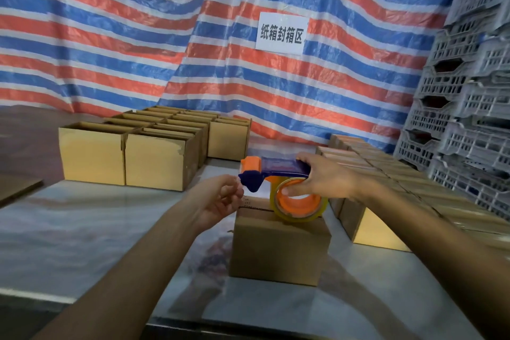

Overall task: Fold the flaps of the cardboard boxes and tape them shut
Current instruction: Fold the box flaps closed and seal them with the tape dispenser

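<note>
A small cardboard box (278,246) stands on the table in front of me with its top flaps folded down. Just above it is a blue and orange tape dispenser (271,171) with a roll of clear tape (299,205). My right hand (328,179) grips the dispenser's handle, one finger reaching into the roll's core. My left hand (220,197) hovers at the dispenser's front end over the box's left edge, its fingers loosely curled. Whether those fingers pinch the end of the tape is too unclear to tell.
A block of several open-topped boxes (132,154) stands at the back left. Rows of closed boxes (386,182) fill the right side. Grey plastic crates (463,107) are stacked at the far right. A striped tarp (193,36) with a paper sign (281,33) hangs behind the marble-patterned table (82,229).
</note>
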